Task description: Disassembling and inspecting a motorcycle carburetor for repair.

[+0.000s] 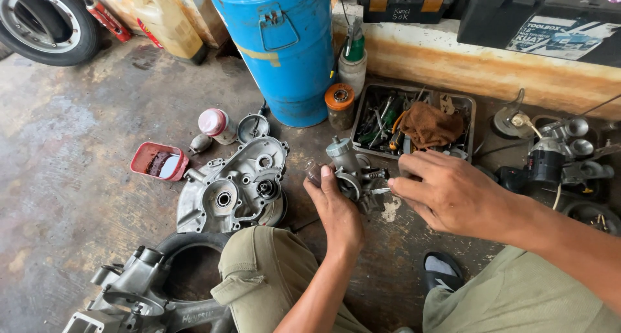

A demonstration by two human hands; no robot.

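My left hand (pixel 336 210) grips a small metal carburetor (pixel 349 168) and holds it up over the floor between my knees. My right hand (pixel 446 191) is just to its right, thumb and forefinger pinched on a thin metal part (pixel 381 191) sticking out of the carburetor's side. A springed screw (pixel 374 174) shows on that same side. The carburetor's grey round top points up and away from me.
A grey engine case cover (pixel 233 187) lies on the concrete floor at the left, a red tray (pixel 158 160) beside it. Behind stand a blue drum (pixel 284 48), a tool tray with a brown rag (pixel 414 119), an orange-lidded jar (pixel 339 105). An engine block (pixel 139 288) lies at lower left.
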